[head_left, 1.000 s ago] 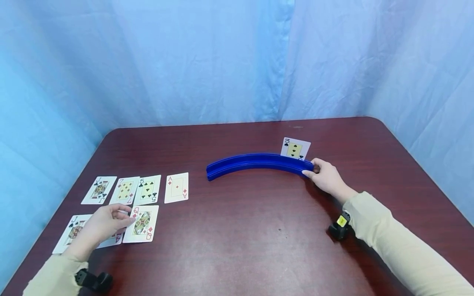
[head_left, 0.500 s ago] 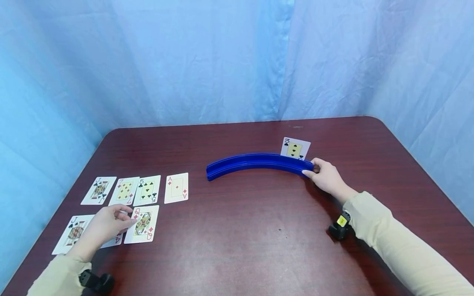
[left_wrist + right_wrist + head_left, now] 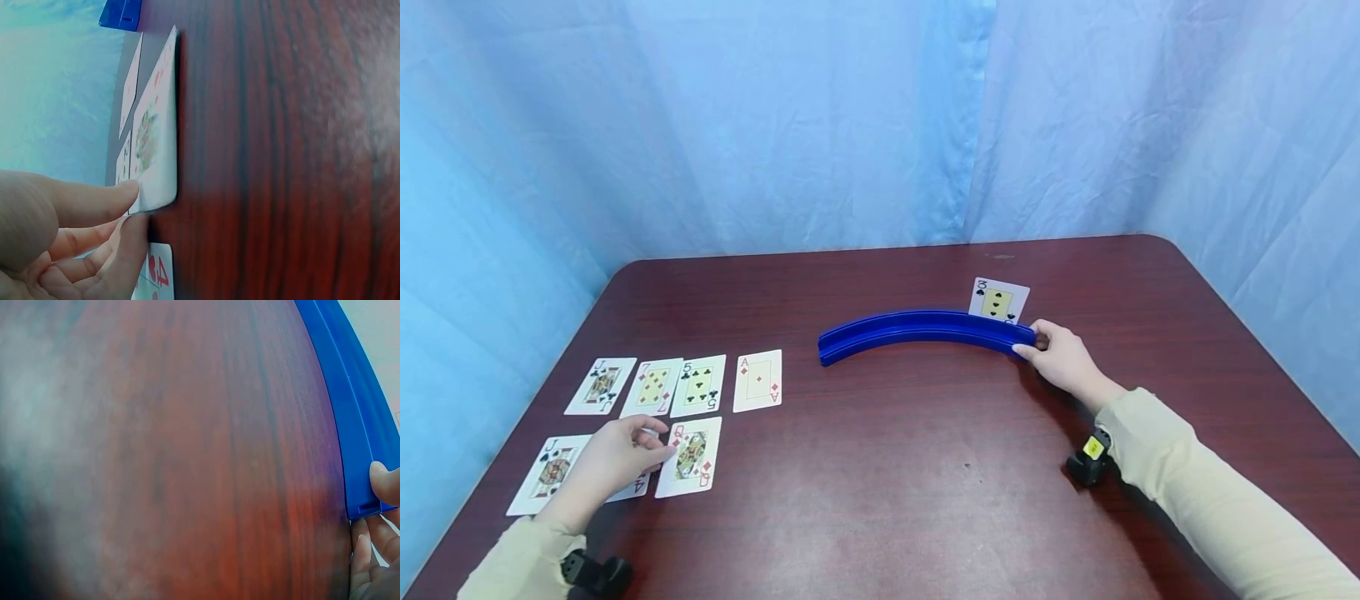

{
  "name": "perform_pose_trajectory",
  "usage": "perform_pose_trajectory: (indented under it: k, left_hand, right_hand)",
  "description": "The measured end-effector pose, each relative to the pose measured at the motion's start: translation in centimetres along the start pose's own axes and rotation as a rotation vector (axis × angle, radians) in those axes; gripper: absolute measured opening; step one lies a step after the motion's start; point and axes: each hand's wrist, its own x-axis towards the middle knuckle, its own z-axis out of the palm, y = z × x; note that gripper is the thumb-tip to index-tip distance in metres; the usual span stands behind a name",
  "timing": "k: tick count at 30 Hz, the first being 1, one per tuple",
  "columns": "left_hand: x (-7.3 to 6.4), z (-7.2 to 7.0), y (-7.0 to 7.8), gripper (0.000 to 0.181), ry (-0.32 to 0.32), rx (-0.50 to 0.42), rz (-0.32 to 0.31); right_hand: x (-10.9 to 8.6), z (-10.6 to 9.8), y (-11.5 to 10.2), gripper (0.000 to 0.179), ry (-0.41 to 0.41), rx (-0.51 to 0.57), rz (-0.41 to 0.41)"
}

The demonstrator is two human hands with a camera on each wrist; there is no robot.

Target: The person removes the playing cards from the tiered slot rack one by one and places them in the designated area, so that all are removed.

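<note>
In the head view my left hand [image 3: 617, 458] pinches the left edge of a red queen playing card [image 3: 691, 458] between thumb and fingers. The left wrist view shows the thumb [image 3: 115, 203] on the card's face, one finger under its edge and a shadow beneath the card. A four of hearts [image 3: 160, 272] lies partly under this hand, beside a jack of spades [image 3: 553, 473]. My right hand [image 3: 1060, 358] grips the right end of a curved blue card holder [image 3: 917, 327]. The three of spades [image 3: 997, 302] stands in the holder, leaning back, near that hand.
Behind the left hand lie a jack of clubs [image 3: 601, 386], a seven of diamonds [image 3: 653, 386], a five of clubs [image 3: 698, 385] and an ace of diamonds [image 3: 757, 381], face up. Blue curtains [image 3: 850, 125] hang around the dark red wooden table [image 3: 887, 467].
The red queen card has shifted slightly right and toward me, and tilted a little, with the left hand. The right hand and the card holder have stayed in place.
</note>
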Motion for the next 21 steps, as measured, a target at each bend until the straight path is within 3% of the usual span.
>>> perform_pose_trajectory:
  k: [11, 21]
  left_hand:
    - [-0.2, -0.1, -0.3, 0.037, 0.028, 0.006, 0.026]
    - [-0.2, -1.0, 0.3, 0.042, 0.042, -0.016, -0.002]
  right_hand:
    - [0.1, 0.1, 0.1, 0.022, -0.011, 0.000, 0.015]
    - [0.0, 0.0, -0.1, 0.021, -0.012, 0.004, 0.012]
